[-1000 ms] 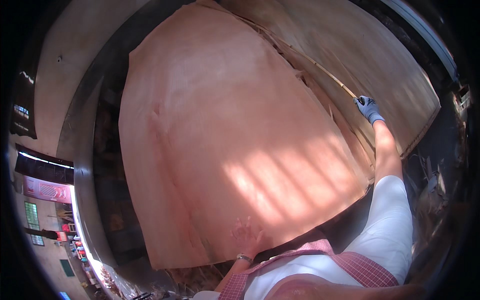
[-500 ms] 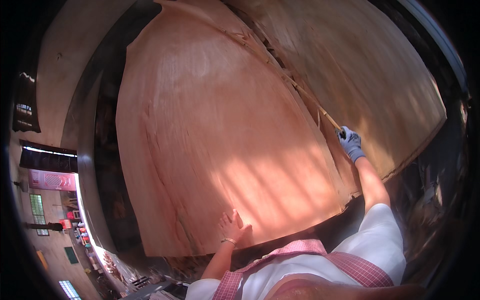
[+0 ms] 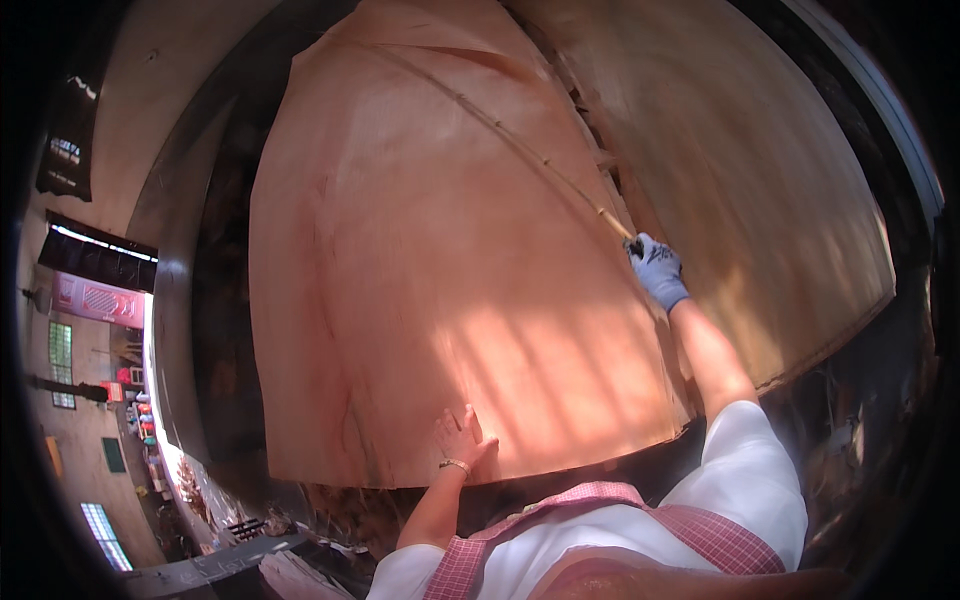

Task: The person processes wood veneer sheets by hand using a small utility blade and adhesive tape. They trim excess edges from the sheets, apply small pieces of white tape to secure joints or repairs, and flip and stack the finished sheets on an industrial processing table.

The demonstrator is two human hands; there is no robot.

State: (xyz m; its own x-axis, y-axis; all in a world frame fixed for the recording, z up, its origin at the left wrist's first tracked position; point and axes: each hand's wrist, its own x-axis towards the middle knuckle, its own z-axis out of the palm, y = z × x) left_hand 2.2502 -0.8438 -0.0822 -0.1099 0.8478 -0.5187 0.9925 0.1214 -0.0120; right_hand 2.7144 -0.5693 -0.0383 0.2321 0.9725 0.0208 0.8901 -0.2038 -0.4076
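Far left: dim shed wall with a bright doorway opening [image 3: 100, 250] and a pink hanging panel [image 3: 95, 300] below it. Well apart from the work.

Centre: large thin reddish-brown wood veneer sheet [image 3: 420, 280], lying flat on a stack, takes up most of the view. Sunlight stripes fall across its near half. Near edge is ragged and curves down slightly.

Left hand [image 3: 458, 438]: bare, bracelet at the wrist, fingers spread, palm pressed flat on the sheet just inside its near edge. Pinning, not gripping.

A long thin pale stick [image 3: 520, 150] runs diagonally across the sheet from far-left toward near-right. Cannot tell if it lies on top of the veneer or under a fold.

Right hand [image 3: 655, 268]: blue-grey glove, closed around the near end of that stick, at the sheet's right edge.

Right: a second, paler yellowish veneer sheet [image 3: 760, 190] just beside the first, with a dark gap and splintered edges between them.

Handling judgement: the sheet looks light, very thin and floppy, and brittle along the grain, so it is likely to split or tear at the edges. Best held wide apart at two edges, flat palm for support, no hard pinch at one corner. The surface looks dry, not slippery.
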